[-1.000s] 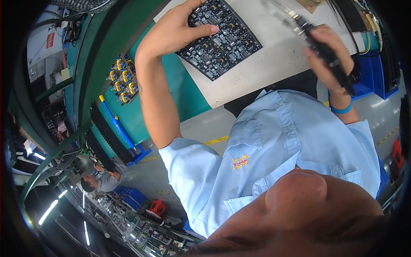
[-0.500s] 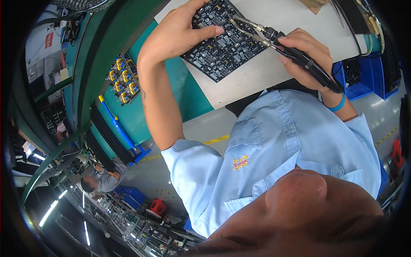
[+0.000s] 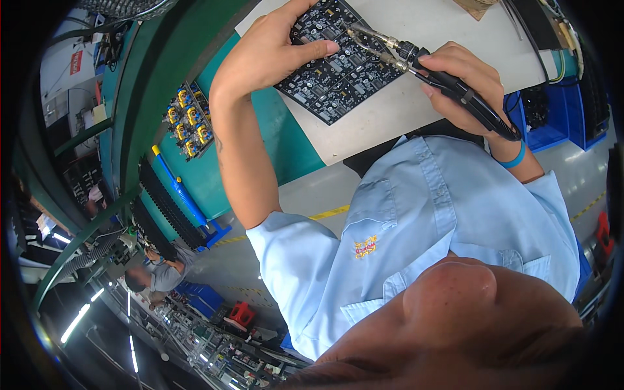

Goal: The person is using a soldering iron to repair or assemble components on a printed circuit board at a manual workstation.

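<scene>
A black circuit board (image 3: 335,91) packed with small parts lies slanted on a white sheet. My left hand (image 3: 273,49) grips it at its left side, the thumb laid across its face and the other fingers partly out of sight. In my right hand (image 3: 468,78) are soldering tweezers (image 3: 465,97), with a black double handle and two metal arms, held between thumb and fingers. Their tips meet close together over the upper middle of the board. Whether they touch a part there is too small to tell.
White sheet (image 3: 455,19) and green mat (image 3: 279,143) cover the bench. At left are boards with yellow-blue parts (image 3: 188,120), a blue desoldering pump (image 3: 185,195) and a black rack (image 3: 166,201). Blue bins (image 3: 556,127) stand right; a green frame (image 3: 143,84) rises left. Another person (image 3: 156,276) works farther off.
The tips of the soldering tweezers have shifted very slightly left over the board. Both hands and the board stay nearly where they were.
</scene>
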